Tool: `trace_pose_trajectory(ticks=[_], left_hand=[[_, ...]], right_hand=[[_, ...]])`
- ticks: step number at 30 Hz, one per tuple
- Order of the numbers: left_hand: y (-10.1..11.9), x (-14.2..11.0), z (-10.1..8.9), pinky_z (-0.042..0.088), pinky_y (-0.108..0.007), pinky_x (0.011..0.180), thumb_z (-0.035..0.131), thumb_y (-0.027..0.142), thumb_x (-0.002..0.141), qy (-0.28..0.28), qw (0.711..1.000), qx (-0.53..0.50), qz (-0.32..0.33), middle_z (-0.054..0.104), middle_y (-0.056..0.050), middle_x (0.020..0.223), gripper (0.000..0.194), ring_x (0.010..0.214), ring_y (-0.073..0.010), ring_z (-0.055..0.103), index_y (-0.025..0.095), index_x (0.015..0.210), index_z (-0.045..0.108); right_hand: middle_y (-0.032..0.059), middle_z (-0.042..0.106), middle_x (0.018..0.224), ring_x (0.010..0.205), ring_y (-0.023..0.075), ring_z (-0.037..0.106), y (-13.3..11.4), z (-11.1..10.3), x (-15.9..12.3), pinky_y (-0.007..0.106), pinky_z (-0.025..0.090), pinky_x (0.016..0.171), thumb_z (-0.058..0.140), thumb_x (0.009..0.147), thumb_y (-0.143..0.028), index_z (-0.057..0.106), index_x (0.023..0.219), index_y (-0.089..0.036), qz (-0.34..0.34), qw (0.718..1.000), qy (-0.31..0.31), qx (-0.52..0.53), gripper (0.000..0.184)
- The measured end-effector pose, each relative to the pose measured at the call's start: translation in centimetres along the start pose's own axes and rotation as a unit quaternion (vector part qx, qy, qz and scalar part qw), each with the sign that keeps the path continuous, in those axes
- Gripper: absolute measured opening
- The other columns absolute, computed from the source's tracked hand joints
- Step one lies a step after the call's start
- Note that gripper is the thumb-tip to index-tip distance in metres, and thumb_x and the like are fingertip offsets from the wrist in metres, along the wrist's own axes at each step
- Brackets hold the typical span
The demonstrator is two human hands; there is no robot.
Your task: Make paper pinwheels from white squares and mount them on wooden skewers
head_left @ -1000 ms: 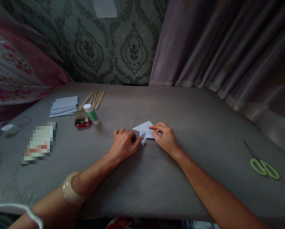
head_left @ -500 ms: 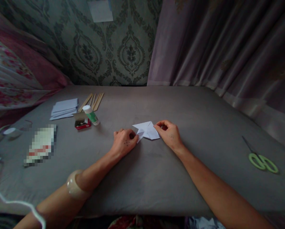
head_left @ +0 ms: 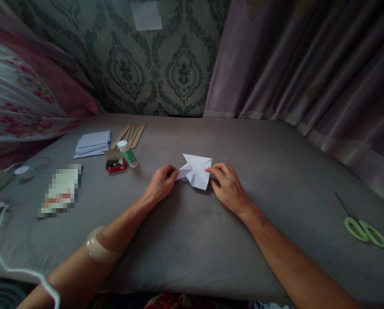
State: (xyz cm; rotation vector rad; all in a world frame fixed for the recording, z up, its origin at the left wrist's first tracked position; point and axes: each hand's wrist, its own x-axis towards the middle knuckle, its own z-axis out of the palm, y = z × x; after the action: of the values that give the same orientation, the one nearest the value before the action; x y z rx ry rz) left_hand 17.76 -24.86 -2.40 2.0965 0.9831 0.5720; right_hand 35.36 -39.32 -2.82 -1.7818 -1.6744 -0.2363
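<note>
A white folded paper (head_left: 198, 171) with pointed corners is between my two hands, low over the grey-covered table. My left hand (head_left: 162, 182) pinches its narrow left flap between thumb and fingers. At the paper's right edge, my right hand (head_left: 228, 185) grips it, fingertips on top and the thumb just below. The thumb's exact contact with the paper is hard to see.
Left of centre stand a glue stick (head_left: 127, 153), a small red box (head_left: 116, 163), wooden sticks (head_left: 137, 136) and a stack of white paper (head_left: 93, 143). Green-handled scissors (head_left: 361, 225) lie far right. A white cable (head_left: 21, 270) runs at lower left.
The folded paper has turned and its left flap is drawn out further. My left hand has moved a little left; my right hand's fingers have shifted along the right edge. The view has shifted slightly.
</note>
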Motion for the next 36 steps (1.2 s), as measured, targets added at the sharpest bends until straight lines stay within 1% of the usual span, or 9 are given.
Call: trace_pose_trajectory(ticks=[3,10,15,19,23,26,28,31,36], left_hand=[[0.0,0.1,-0.1,0.040,-0.026,0.058,0.047,0.041,0.078,0.005,1.000,-0.020,-0.001,0.060,-0.002,0.068,0.029,0.063,-0.0153,0.052,0.015,0.080,0.061],[0.0,0.3,-0.4,0.040,-0.026,0.059,0.047,0.040,0.079,-0.001,1.000,-0.028,0.010,0.061,-0.003,0.072,0.030,0.065,-0.0146,0.053,0.014,0.081,0.062],[0.1,0.4,-0.2,0.044,-0.027,0.065,0.048,0.037,0.081,-0.009,1.000,-0.015,0.018,0.066,-0.005,0.078,0.029,0.071,-0.0167,0.058,0.014,0.085,0.065],[0.2,0.2,0.0,0.046,-0.030,0.076,0.048,0.034,0.083,-0.025,0.999,0.017,0.037,0.070,-0.006,0.090,0.029,0.081,-0.0193,0.062,0.017,0.097,0.067],[0.7,-0.4,0.2,0.041,-0.040,0.088,0.053,0.031,0.083,0.048,0.987,0.117,0.100,0.064,-0.010,0.113,0.032,0.104,-0.0256,0.055,0.018,0.110,0.063],[1.4,-1.1,0.2,0.036,-0.043,0.089,0.052,0.031,0.085,0.085,0.968,0.175,0.158,0.063,-0.010,0.114,0.025,0.107,-0.0258,0.051,0.020,0.104,0.065],[1.8,-1.7,0.1,0.033,-0.042,0.089,0.050,0.031,0.088,0.062,0.955,0.198,0.214,0.066,-0.007,0.105,0.021,0.102,-0.0234,0.052,0.021,0.095,0.068],[2.3,-2.3,0.0,0.030,-0.041,0.089,0.048,0.030,0.091,-0.010,0.927,0.229,0.295,0.069,-0.005,0.096,0.023,0.098,-0.0218,0.052,0.023,0.088,0.070],[2.2,-2.8,0.1,0.027,-0.041,0.087,0.043,0.029,0.093,-0.081,0.895,0.272,0.343,0.070,-0.005,0.094,0.027,0.099,-0.0223,0.050,0.023,0.091,0.069]], right_hand=[[0.0111,0.057,0.106,0.094,0.0227,0.052,-0.2,-0.1,-0.1,0.036,0.044,0.081,0.051,0.080,-0.002,0.062,0.109,-0.017,-0.031,0.999,-0.008,-0.036,0.035],[0.0087,0.059,0.100,0.087,0.0203,0.050,-0.5,-0.2,-0.2,0.034,0.040,0.077,0.054,0.088,-0.016,0.067,0.090,-0.019,-0.071,0.995,-0.023,-0.066,0.014],[0.0060,0.062,0.091,0.084,0.0193,0.051,-1.2,-0.4,-0.4,0.032,0.036,0.075,0.054,0.089,-0.021,0.067,0.084,-0.020,-0.088,0.991,-0.063,-0.081,0.014],[0.0050,0.064,0.086,0.082,0.0185,0.053,-1.7,-0.4,-0.5,0.032,0.034,0.074,0.056,0.089,-0.023,0.067,0.084,-0.020,-0.082,0.988,-0.099,-0.086,0.013],[0.0041,0.065,0.084,0.082,0.0180,0.055,-2.1,-0.2,-0.7,0.031,0.034,0.074,0.057,0.088,-0.025,0.067,0.083,-0.020,-0.071,0.988,-0.113,-0.082,0.012],[0.0038,0.065,0.084,0.082,0.0180,0.056,-2.5,-0.2,-0.8,0.031,0.034,0.073,0.057,0.089,-0.027,0.067,0.083,-0.020,-0.063,0.988,-0.118,-0.079,0.013],[0.0037,0.066,0.083,0.081,0.0181,0.056,-2.8,-0.2,-0.9,0.031,0.034,0.073,0.058,0.088,-0.027,0.066,0.082,-0.020,-0.052,0.988,-0.120,-0.076,0.013],[0.0041,0.065,0.081,0.081,0.0182,0.057,-3.2,-0.2,-0.9,0.031,0.035,0.072,0.059,0.087,-0.029,0.066,0.080,-0.019,-0.034,0.990,-0.122,-0.066,0.014],[0.0043,0.065,0.079,0.079,0.0182,0.058,-3.5,-0.1,-1.1,0.031,0.037,0.071,0.060,0.087,-0.032,0.065,0.077,-0.020,-0.003,0.992,-0.117,-0.050,0.016]])
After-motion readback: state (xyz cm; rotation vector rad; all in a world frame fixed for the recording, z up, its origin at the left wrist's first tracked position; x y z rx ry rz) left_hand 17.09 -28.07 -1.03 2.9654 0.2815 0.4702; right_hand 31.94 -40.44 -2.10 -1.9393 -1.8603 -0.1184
